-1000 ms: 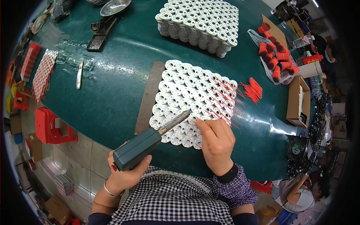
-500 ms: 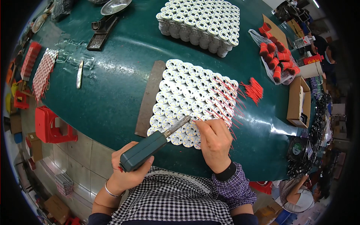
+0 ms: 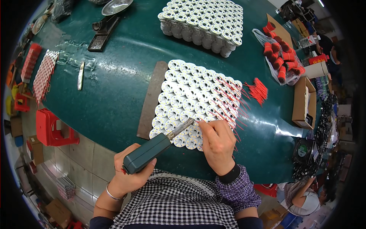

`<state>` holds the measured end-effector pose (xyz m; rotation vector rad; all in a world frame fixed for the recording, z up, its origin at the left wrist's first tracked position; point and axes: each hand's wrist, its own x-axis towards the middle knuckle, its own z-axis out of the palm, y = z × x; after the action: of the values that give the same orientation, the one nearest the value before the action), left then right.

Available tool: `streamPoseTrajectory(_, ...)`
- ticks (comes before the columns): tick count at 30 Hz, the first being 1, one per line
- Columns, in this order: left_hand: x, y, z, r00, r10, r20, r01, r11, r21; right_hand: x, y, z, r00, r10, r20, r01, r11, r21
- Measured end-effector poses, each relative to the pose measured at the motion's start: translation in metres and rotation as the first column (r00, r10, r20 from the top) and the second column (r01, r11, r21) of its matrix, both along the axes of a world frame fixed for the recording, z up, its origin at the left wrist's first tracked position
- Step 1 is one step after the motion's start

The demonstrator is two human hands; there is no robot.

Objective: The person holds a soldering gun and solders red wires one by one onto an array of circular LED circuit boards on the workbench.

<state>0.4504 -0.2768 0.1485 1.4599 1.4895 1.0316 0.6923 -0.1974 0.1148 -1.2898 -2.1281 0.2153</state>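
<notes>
My left hand (image 3: 131, 170) is wrapped round the dark green body of a soldering gun (image 3: 148, 152). The gun's metal tip meets one of the round white LED boards (image 3: 177, 102), which sit in tight rows on the green table. Close beside that tip, my right hand (image 3: 218, 144) is pinched on a thin red wire, most of it hidden by the fingers. Other red wires (image 3: 228, 100) stick out from the boards along the right side of the block. To the right of the block lies a small pile of loose red wires (image 3: 258, 91).
A brown flat strip (image 3: 151, 101) lies along the block's left side. Farther back stands a stacked block of similar white pieces (image 3: 202, 24). Bundled red wires (image 3: 280, 57) in a plastic bag and an open cardboard box (image 3: 304, 103) are at the right. A tweezer-like metal tool (image 3: 81, 76) lies left.
Both hands and the soldering gun stay almost where they were, with only a very slight shift at the tip.
</notes>
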Motion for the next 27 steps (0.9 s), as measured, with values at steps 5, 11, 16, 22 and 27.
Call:
streamPoseTrajectory(5,-0.001,-0.003,-0.002,1.000,0.006,-0.014,-0.005,0.998,0.058,0.000,0.000,-0.002,1.000,0.000,0.004,0.000,1.000,-0.001)
streamPoseTrajectory(11,-0.002,-0.007,-0.002,0.999,0.047,-0.019,-0.045,0.995,0.090,0.002,-0.002,0.006,1.000,-0.017,0.023,0.017,1.000,-0.010)
streamPoseTrajectory(16,-0.005,-0.012,-0.002,0.995,0.099,-0.033,-0.095,0.990,0.101,0.019,-0.016,0.031,0.988,-0.098,0.118,0.105,0.993,-0.052)
streamPoseTrajectory(22,-0.003,-0.017,-0.007,0.994,0.096,0.053,-0.098,0.994,0.041,0.009,-0.030,0.042,0.995,-0.102,-0.003,0.102,0.995,-0.002)
streamPoseTrajectory(27,-0.003,-0.020,-0.001,1.000,0.018,0.008,-0.018,1.000,0.002,-0.001,-0.027,0.013,0.998,-0.034,-0.048,0.032,0.999,-0.039)
